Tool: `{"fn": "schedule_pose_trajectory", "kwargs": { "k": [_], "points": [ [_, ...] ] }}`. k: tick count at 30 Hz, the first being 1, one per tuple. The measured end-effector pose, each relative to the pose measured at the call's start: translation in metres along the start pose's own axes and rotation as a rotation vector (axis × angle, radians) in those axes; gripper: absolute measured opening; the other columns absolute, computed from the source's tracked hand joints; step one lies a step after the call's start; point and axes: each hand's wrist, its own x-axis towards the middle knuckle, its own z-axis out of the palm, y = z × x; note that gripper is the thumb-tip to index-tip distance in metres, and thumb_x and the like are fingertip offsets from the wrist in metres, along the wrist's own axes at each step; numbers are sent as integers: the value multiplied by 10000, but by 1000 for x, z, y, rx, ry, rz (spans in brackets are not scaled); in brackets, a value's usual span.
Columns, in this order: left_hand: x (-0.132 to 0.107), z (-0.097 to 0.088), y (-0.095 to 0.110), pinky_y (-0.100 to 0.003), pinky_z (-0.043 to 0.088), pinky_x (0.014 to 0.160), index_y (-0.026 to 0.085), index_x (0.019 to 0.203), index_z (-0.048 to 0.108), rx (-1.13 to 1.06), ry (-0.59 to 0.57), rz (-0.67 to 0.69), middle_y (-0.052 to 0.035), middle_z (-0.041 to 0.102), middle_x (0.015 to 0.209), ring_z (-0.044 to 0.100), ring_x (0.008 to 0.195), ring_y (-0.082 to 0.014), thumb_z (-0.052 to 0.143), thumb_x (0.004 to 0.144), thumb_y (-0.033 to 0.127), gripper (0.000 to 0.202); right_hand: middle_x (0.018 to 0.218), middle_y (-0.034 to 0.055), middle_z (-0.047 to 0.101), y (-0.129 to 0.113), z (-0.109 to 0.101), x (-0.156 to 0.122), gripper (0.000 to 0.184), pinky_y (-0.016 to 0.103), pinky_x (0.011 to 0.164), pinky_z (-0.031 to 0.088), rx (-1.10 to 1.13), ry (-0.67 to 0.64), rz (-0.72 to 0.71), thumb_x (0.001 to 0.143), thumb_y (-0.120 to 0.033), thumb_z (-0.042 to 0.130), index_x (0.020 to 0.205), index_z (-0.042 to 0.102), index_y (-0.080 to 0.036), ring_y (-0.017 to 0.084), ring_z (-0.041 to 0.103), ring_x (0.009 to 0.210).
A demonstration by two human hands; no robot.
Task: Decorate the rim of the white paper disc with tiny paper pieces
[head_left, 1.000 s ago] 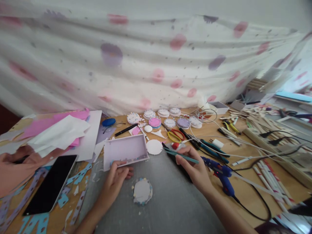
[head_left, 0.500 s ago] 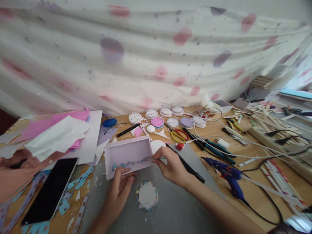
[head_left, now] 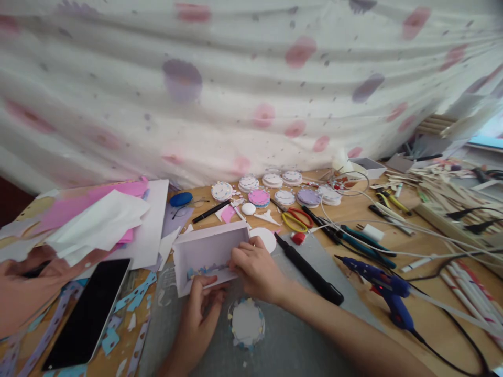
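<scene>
Pale lilac card forms the open rectangular box (head_left: pixel 204 251) near the far left corner of a flat grey mat (head_left: pixel 283 345). The left hand (head_left: pixel 198 319) grips the box's near wall, one finger bent over the rim and the thumb outside. Small blue and lilac paper pieces (head_left: pixel 198 272) lie inside, along that near wall. The right hand (head_left: pixel 257 269) is at the box's right end, its fingers drawn narrowly together; whether they hold anything I cannot tell, as the knuckles cover the tips.

A round white disc with a scalloped pastel border (head_left: pixel 247 323) lies flat on the mat, just beside the left hand and nearer than the box. A plain white disc (head_left: pixel 265 240) sits by the mat's far edge, partly behind the right hand. Just inside the right edge rests a thick black pen-shaped tool (head_left: pixel 310 269); beyond that edge, on the light wooden table (head_left: pixel 357 209), lies a dark blue glue gun (head_left: pixel 377 280). Off the left edge is a black-screened phone (head_left: pixel 88 314). Decorated round discs (head_left: pixel 259 197) stand in rows near the table's far edge.
</scene>
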Motion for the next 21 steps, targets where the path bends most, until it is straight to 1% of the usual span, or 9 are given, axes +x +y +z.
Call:
{"fn": "schedule_pose_trajectory", "kwargs": {
  "k": [7, 11, 17, 21],
  "points": [
    [0, 0, -2, -418, 516, 886, 232, 1039, 450, -10, -19, 11, -97, 705, 1055, 682, 944, -236, 542, 875, 351, 223, 771, 26, 655, 4, -8, -4, 159, 319, 722, 248, 84, 102, 87, 726, -36, 499, 760, 466, -188, 176, 579, 744],
    [0, 1, -3, -425, 512, 889, 226, 1040, 436, -8, -23, 24, -105, 699, 1056, 681, 934, -229, 527, 885, 332, 208, 786, 28, 655, 6, -13, -4, 181, 313, 727, 251, 97, 117, 86, 707, -26, 500, 772, 475, -193, 181, 580, 758],
    [0, 3, 2, -406, 512, 876, 220, 1034, 444, 2, -18, 30, -93, 704, 1023, 683, 915, -211, 525, 880, 297, 191, 778, 21, 665, 12, -22, -5, 172, 320, 742, 265, 121, 157, 112, 751, -35, 510, 754, 464, -201, 184, 591, 756],
    [1, 4, 1, -388, 513, 865, 223, 1040, 427, -13, -26, 38, -80, 698, 1021, 682, 918, -200, 528, 878, 282, 199, 786, 5, 664, 18, -29, -8, 188, 327, 748, 267, 116, 180, 113, 750, -38, 537, 773, 460, -208, 181, 588, 755]
  ]
}}
